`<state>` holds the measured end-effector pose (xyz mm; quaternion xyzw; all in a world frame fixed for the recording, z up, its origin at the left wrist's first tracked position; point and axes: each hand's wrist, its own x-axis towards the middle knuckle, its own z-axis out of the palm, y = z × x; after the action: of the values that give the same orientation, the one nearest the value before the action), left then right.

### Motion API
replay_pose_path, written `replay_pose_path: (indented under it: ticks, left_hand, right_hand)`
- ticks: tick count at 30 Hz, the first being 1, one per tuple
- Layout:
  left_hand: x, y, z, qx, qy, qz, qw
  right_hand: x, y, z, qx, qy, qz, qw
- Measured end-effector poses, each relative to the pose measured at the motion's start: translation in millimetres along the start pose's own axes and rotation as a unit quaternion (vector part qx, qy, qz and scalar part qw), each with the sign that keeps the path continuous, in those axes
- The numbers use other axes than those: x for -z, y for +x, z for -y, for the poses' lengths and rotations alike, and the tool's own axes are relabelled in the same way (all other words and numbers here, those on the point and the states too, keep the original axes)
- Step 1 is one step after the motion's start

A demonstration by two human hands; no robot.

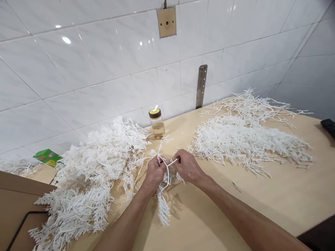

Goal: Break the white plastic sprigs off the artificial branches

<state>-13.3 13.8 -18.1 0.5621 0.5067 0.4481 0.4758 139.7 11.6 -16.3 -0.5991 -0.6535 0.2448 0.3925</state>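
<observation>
My left hand is closed in a pinch on a white branching artificial stem, whose feathery tip hangs down below the fingers. A thin white strand loops over this hand and runs across to my right hand, which pinches it with its fingertips. Both hands are close together above the table, a small gap between them. Beneath and beside them, more white sprigs show partly, hidden by the fingers. Left of my left hand lies a big heap of white feathery stems.
A spread pile of white sprigs lies at the right. Behind my hands stands a small jar with yellowish contents. A metal strip leans on the tiled wall. A green packet and a brown box are at the left.
</observation>
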Motion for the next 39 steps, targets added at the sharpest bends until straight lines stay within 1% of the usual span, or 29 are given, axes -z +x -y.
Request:
replay_pose_path:
  ticks: [2, 4, 5, 6, 8, 10, 12, 14, 16, 18, 20, 21, 24, 26, 29, 32, 36, 39]
  left_hand:
    - [-0.6, 1, 3, -0.015, -0.017, -0.022, 1.000]
    - [-1.2, 2, 5, -0.031, -0.017, -0.030, 0.999]
    - [-1.5, 2, 5, -0.042, -0.008, -0.027, 0.999]
    - [-2.0, 2, 5, -0.056, 0.007, -0.025, 0.998]
    - [-3.1, 1, 3, -0.090, 0.039, -0.021, 0.995]
    - [-3.8, -1, -1, -0.137, 0.073, -0.022, 0.988]
    - [-3.5, -3, -4, -0.186, 0.107, -0.023, 0.976]
    - [-1.6, -3, -5, -0.205, 0.127, -0.017, 0.970]
    - [1.8, 0, -5, -0.182, 0.116, -0.009, 0.976]
    - [5.7, 3, -4, -0.142, 0.085, 0.008, 0.986]
    - [8.8, 6, -2, -0.110, 0.056, 0.031, 0.992]
    - [9.8, 8, -2, -0.099, 0.047, 0.044, 0.993]
    - [10.9, 9, 0, -0.072, 0.040, 0.083, 0.993]
    - [10.7, 8, 1, -0.057, 0.047, 0.093, 0.993]
    - [9.8, 7, 2, -0.037, 0.060, 0.089, 0.993]
    - [8.8, 5, -2, -0.025, 0.090, 0.091, 0.991]
    - [6.9, 2, -10, -0.039, 0.155, 0.080, 0.984]
    - [5.6, 1, -14, -0.050, 0.169, 0.075, 0.981]
  right_hand:
    - [-5, 3, -1, -0.061, 0.061, -0.002, 0.996]
    - [-7, 5, -3, -0.122, 0.127, 0.005, 0.984]
    - [-8, 6, -4, -0.141, 0.149, 0.006, 0.979]
    - [-7, 6, -4, -0.145, 0.159, 0.002, 0.976]
    - [-6, 6, -4, -0.122, 0.148, -0.014, 0.981]
    - [-4, 5, -3, -0.085, 0.117, -0.023, 0.989]
    - [-2, 5, -2, -0.061, 0.092, -0.018, 0.994]
    - [2, 4, -1, -0.045, 0.093, -0.003, 0.995]
    - [8, 4, -1, -0.044, 0.122, 0.033, 0.991]
    - [17, 4, -2, -0.052, 0.157, 0.095, 0.982]
    - [25, 5, -5, -0.053, 0.165, 0.146, 0.974]
    - [29, 6, -5, -0.041, 0.157, 0.155, 0.975]
    - [37, 8, -6, 0.019, 0.108, 0.137, 0.984]
    - [39, 8, -5, 0.052, 0.070, 0.127, 0.988]
    - [39, 8, -3, 0.066, 0.024, 0.125, 0.990]
    - [38, 6, -2, 0.070, -0.001, 0.126, 0.990]
    - [37, 3, -1, 0.090, -0.011, 0.131, 0.987]
    - [35, 1, -2, 0.120, -0.034, 0.125, 0.984]
